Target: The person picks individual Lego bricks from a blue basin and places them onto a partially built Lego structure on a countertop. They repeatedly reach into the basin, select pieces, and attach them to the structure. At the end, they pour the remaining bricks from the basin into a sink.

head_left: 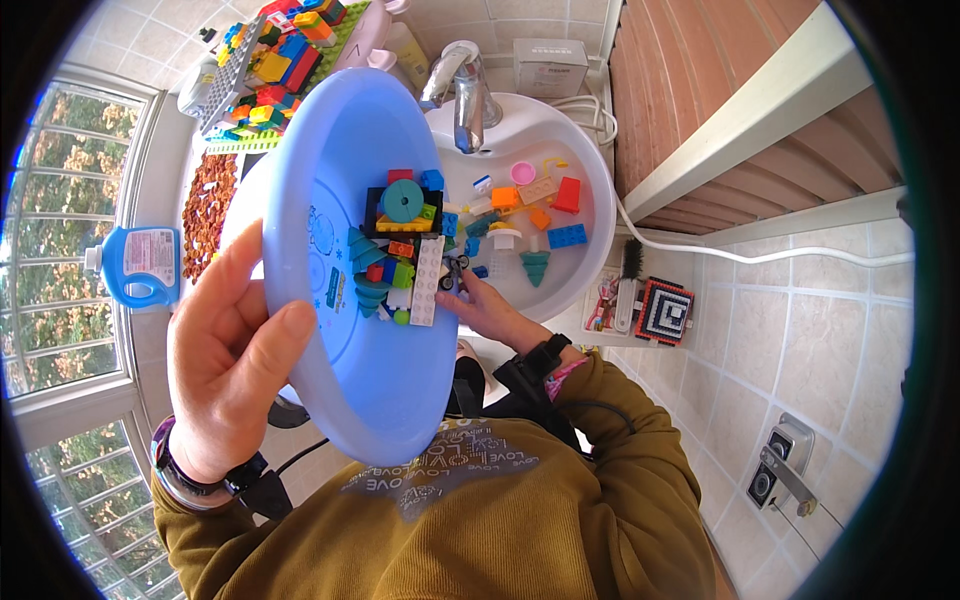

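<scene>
My left hand (pixel 225 350) grips the left rim of a light blue plastic basin (pixel 385 400), tilted toward the sink. Toy building bricks lie heaped in it: a long white brick (pixel 426 282), green tree pieces (pixel 368 285), a round teal piece (pixel 402 201) and a black piece with yellow bricks. At the basin's right edge my right hand (pixel 492 312) reaches to the bricks, fingers apart, touching small dark wheeled pieces (pixel 452 275). More loose bricks, including a red brick (pixel 567 195), a blue brick (pixel 567 236) and a green tree, lie in the white sink (pixel 590 270).
A chrome faucet (pixel 468 95) rises behind the sink, beside a white box (pixel 550 68). Built-up brick models (pixel 285 70) stand at the back left. A blue detergent bottle (pixel 140 267) is at left. A brush (pixel 628 290) and a patterned square (pixel 665 311) lie at right.
</scene>
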